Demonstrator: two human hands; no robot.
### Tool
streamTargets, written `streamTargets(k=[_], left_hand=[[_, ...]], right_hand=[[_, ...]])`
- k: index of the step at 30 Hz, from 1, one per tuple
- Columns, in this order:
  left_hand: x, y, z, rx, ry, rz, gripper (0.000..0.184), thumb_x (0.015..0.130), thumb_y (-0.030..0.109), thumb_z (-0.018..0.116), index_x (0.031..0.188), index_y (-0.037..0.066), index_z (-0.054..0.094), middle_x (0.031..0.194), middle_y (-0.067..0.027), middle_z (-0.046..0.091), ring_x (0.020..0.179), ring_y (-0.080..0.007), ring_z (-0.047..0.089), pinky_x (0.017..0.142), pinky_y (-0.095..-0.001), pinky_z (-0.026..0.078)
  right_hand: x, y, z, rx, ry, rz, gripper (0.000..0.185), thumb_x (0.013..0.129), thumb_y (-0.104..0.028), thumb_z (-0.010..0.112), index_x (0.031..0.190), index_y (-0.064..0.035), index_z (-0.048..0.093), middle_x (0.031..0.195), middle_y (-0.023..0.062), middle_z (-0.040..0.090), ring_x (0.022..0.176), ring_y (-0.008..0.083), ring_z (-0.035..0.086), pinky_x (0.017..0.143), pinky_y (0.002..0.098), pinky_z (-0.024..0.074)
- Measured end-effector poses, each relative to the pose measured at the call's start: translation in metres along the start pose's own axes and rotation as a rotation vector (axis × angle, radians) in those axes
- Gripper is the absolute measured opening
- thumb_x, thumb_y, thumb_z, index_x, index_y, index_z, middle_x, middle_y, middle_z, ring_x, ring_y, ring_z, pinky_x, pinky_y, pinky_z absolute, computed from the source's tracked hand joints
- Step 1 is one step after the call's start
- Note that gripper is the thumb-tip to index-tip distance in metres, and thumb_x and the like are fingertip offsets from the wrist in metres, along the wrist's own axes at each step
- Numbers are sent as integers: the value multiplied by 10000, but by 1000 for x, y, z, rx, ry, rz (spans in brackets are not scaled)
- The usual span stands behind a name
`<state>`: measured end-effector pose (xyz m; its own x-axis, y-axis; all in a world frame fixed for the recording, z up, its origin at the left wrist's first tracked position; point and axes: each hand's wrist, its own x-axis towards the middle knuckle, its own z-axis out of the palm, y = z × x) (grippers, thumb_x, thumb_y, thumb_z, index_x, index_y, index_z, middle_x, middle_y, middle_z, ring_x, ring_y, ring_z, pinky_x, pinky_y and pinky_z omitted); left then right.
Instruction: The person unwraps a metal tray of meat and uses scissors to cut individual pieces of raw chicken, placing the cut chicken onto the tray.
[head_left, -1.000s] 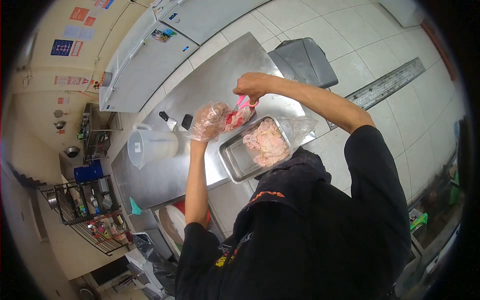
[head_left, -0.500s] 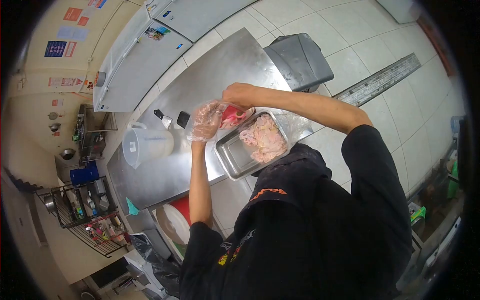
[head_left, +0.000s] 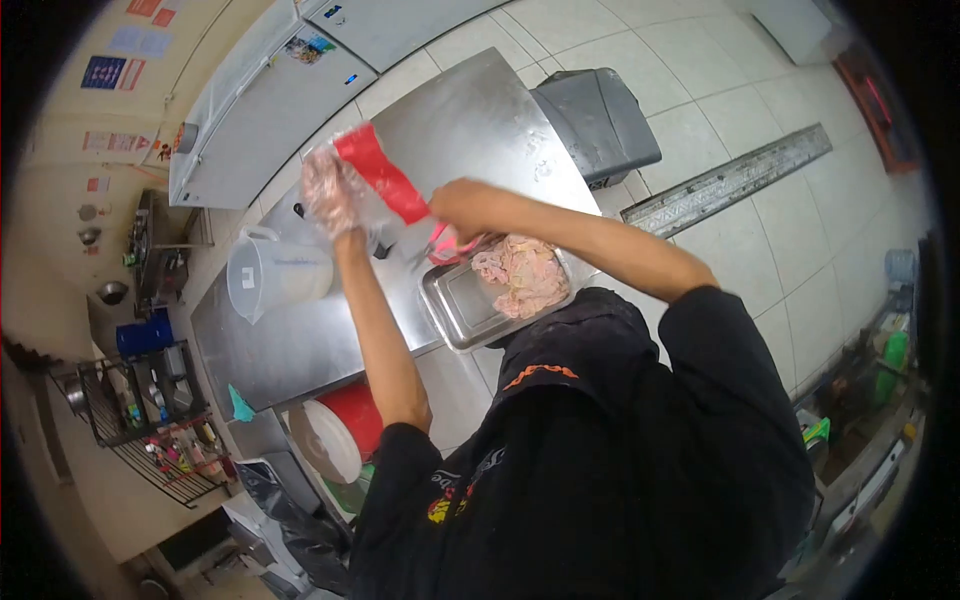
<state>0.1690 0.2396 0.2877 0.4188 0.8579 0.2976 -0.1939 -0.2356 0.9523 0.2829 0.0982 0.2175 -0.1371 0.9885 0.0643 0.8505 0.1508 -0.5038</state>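
Note:
My left hand, in a clear plastic glove and blurred by motion, is raised over the steel table at the far side. Its fingers close on one end of a red plastic strip that seems joined to clear film. The strip slants down to my bare right hand, whose fingers are curled; what they grip is hidden. Just below that hand lies a pink-and-red item, partly covered and too blurred to name. Beside it stands a steel tray with pale pink raw meat heaped in its right part.
A clear plastic jug stands on the steel table at left, near a small black object. A grey bin is past the table's right edge. A red bucket sits below the near edge. White freezers line the far side.
My left hand has moved up and left, away from the tray, and the red plastic is now stretched out between my hands. My right hand has shifted slightly left and down.

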Motion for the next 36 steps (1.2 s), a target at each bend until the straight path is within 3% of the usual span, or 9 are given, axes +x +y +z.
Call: streamTargets(k=[5,9,12,14,16,21,26,31,36], left_hand=[[25,-165,-38,-130,200,-470,220,919,327,599,851,118,601,786,-5,609,667,-122,555,584,-287,456],[10,-320,-71,-206,-323,-501,412,882,449,637,946,45,589,825,-65,609,627,-165,569,597,-309,486],[-10,-252,-48,197,-136,-1003,409,928,427,584,1100,57,575,816,-82,601,698,-178,565,656,-322,476],[-22,-228,-64,734,14,-354,415,902,420,628,1130,77,575,905,-84,620,755,-169,558,713,-320,483],[-47,-105,-40,339,59,-364,575,842,402,701,1265,64,507,1156,-88,594,1035,-187,581,770,-353,511],[-86,-15,-24,817,-778,358,542,651,150,827,1144,103,607,1127,-92,628,987,-249,611,845,-367,495],[-73,-67,-31,972,-941,319,495,624,93,782,1090,97,616,977,-98,663,898,-320,615,817,-395,494],[-77,-55,-20,961,-228,211,141,742,51,661,873,61,610,835,-138,642,762,-344,622,688,-406,504],[-129,-41,7,950,-322,369,198,750,56,635,948,43,624,807,-140,643,757,-350,627,696,-406,508]], right_hand=[[-80,62,-50,277,204,361,549,490,-361,891,779,-7,586,754,171,625,707,338,609,628,420,470],[-154,106,7,235,279,524,569,480,-365,921,724,1,560,691,167,606,644,294,592,598,397,455],[-219,93,52,417,302,727,565,474,-319,939,771,6,586,694,137,603,654,230,589,604,355,460],[-253,70,67,477,298,817,544,491,-289,943,797,4,601,706,112,611,660,194,586,605,328,463],[-273,41,79,812,628,848,487,544,-219,936,854,-6,627,744,48,620,681,126,569,618,274,464],[-251,12,92,960,725,785,446,581,-183,923,882,-18,640,785,12,635,702,77,550,632,230,452],[-171,10,59,760,491,530,473,598,-260,912,901,-22,638,769,5,635,677,61,532,605,221,432],[-143,22,39,656,544,354,399,643,-202,856,908,-9,629,766,26,640,643,87,536,574,243,427],[-170,30,46,635,560,435,408,635,-228,870,881,-10,629,736,18,626,635,78,521,561,237,408]])
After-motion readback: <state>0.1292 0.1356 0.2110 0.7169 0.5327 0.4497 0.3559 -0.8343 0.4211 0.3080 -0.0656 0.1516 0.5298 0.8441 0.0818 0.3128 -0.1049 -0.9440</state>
